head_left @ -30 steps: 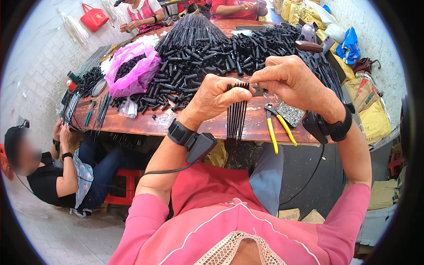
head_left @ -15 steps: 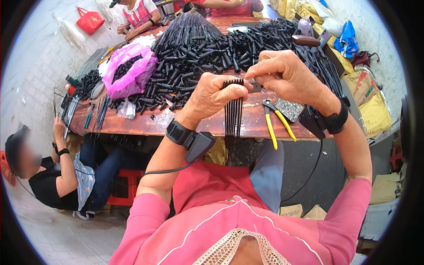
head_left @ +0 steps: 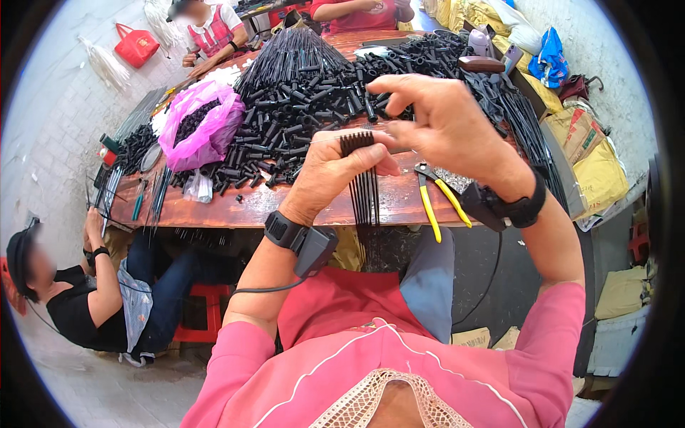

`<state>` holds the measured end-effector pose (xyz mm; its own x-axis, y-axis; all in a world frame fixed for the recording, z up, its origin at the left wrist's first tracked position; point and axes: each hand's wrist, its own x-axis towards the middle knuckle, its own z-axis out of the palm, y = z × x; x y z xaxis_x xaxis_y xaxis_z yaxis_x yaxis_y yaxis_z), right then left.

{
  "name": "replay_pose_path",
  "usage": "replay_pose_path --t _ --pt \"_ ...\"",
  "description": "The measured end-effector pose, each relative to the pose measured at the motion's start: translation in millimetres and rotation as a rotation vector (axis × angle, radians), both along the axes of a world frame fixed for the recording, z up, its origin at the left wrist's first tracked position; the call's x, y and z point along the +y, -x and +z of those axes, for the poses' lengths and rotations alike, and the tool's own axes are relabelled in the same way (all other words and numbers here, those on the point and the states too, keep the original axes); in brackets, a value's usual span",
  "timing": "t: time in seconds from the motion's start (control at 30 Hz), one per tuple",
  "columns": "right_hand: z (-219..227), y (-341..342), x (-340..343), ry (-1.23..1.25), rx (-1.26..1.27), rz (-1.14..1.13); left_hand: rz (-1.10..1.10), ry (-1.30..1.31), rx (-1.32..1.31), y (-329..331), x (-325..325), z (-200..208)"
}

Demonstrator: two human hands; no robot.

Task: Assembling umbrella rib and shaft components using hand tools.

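Pinched between the thumb and fingers of my left hand [head_left: 332, 167] is a row of thin black umbrella ribs [head_left: 364, 192]. Their flat ends line up side by side above my thumb, and the shafts hang past the table edge. A fine wire, hard to make out, shows by the rib ends. My right hand [head_left: 453, 125] hovers just right of them, slightly blurred. Its index finger stands apart from the thumb, and nothing clear shows between them. Below it lie yellow-handled pliers [head_left: 434, 200], jaws toward the far side.
Black tubular parts [head_left: 285, 135] are heaped across the wooden table [head_left: 321, 210], with a sheaf of ribs [head_left: 292, 60] behind. A pink plastic bag [head_left: 203, 143] of small black parts stands left. Co-workers sit at left and across the table. Yellow sacks [head_left: 603, 182] are at right.
My right hand has raised and spread its index finger from a pinch at the rib ends. Both hands appear slightly farther left as the view shifts; my left hand keeps hold of the ribs.
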<state>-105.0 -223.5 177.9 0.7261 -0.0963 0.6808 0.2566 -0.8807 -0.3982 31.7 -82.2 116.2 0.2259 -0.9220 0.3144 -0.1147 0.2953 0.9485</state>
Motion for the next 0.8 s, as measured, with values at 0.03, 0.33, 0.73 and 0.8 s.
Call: replay_pose_path --t 0.03,0.33,0.73,0.8 --pt "3.5 6.2 -5.1 0.014 -0.024 -0.039 0.004 0.033 0.06 -1.0 0.7 0.0" --pt "-81.6 -5.6 -0.6 -0.04 0.82 0.108 -0.072 0.104 0.185 -11.0 -5.8 0.1" --pt "-135.6 -42.0 26.2 -0.297 0.392 0.37 -0.322 0.089 0.252 -40.8 4.0 -26.0" --pt "-137.3 -40.7 26.2 -0.269 0.36 0.372 -0.091 0.173 0.431 -49.1 3.4 -60.8"
